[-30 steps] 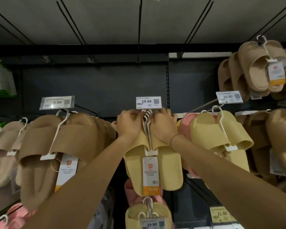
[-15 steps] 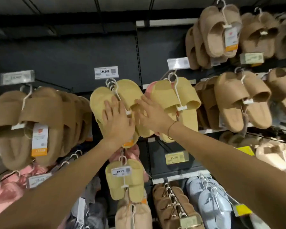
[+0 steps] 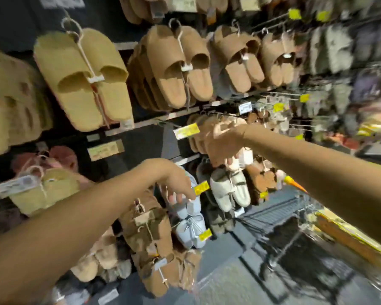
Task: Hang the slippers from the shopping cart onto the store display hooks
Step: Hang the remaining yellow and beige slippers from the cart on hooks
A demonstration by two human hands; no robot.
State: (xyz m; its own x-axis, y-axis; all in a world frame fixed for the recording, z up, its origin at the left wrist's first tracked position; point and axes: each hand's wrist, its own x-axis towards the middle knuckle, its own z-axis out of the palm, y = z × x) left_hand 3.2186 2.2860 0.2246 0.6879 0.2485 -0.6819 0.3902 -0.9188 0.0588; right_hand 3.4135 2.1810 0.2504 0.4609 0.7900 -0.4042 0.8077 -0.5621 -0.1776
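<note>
The picture is blurred by motion. A yellow slipper pair [image 3: 84, 80] hangs on its white hanger from a display hook at the upper left, with nothing touching it. My left hand [image 3: 174, 183] hovers in front of the lower rows, fingers loosely spread and drooping, holding nothing. My right hand [image 3: 222, 146] is further right and a little higher, fingers apart, also holding nothing. The wire shopping cart [image 3: 295, 219] shows at the lower right; I cannot make out what is inside it.
Brown slipper pairs [image 3: 180, 67] hang on hooks to the right of the yellow pair. Light blue pairs [image 3: 191, 225] and white pairs [image 3: 229, 192] hang on lower hooks. More brown pairs [image 3: 152, 238] hang low beside my left arm. Yellow price tags [image 3: 186, 131] stick out from hook ends.
Both hands have come off the yellow slippers and dropped down and to the right. The view has swung down and right, bringing the lower rows and the cart into sight.
</note>
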